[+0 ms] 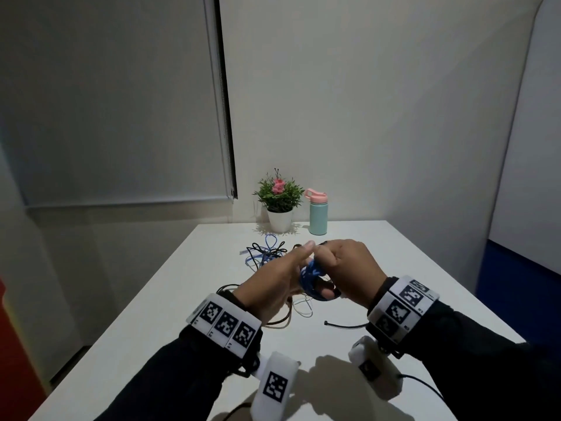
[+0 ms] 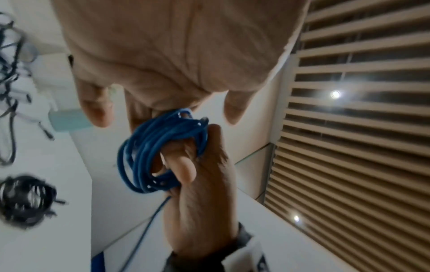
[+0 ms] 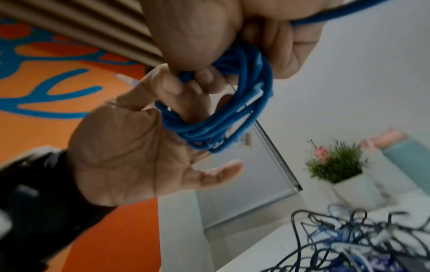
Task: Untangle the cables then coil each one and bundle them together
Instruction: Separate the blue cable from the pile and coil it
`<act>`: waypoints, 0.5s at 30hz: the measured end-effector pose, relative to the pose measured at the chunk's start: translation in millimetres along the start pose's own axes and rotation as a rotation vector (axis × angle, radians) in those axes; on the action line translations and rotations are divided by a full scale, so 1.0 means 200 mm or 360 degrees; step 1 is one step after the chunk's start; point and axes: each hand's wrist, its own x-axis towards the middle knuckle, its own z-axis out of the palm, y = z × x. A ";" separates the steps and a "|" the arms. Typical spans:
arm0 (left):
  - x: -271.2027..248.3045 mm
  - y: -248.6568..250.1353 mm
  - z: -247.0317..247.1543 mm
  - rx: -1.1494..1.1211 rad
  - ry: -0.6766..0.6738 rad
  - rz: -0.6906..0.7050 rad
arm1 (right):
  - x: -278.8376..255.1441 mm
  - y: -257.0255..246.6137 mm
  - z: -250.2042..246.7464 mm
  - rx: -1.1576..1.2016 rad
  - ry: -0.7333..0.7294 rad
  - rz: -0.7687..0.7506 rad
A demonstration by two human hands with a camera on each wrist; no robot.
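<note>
A blue cable (image 1: 311, 276) is wound into a small coil (image 2: 149, 152) and held above the white table (image 1: 170, 314) between both hands. My left hand (image 1: 273, 284) has its fingers through the coil (image 3: 232, 114), with the thumb (image 3: 221, 173) sticking out free. My right hand (image 1: 352, 265) grips the coil from the other side, its thumb (image 2: 184, 165) hooked through the loops. A free length of the blue cable (image 3: 325, 16) runs out of the right fist. A tangle of black, blue and white cables (image 1: 267, 253) lies farther back on the table.
A potted plant (image 1: 279, 205) and a mint bottle with a pink lid (image 1: 318, 215) stand at the table's far edge. A coiled black cable (image 2: 25, 200) and a black tie (image 1: 343, 326) lie on the table near me. Thin white and brown cables (image 1: 300, 309) lie under my left hand.
</note>
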 end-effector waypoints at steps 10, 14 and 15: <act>-0.03 -0.05 -0.01 -0.0122 0.0115 0.0058 | 0.03 0.05 -0.19 0.0503 -0.0486 -0.0159; -0.04 -0.08 0.00 -0.0318 0.0117 0.0044 | 0.06 0.09 -0.27 0.0379 -0.0578 -0.0276; -0.03 -0.07 -0.01 -0.0322 0.0088 0.0074 | 0.06 0.10 -0.24 0.0350 -0.0595 -0.0288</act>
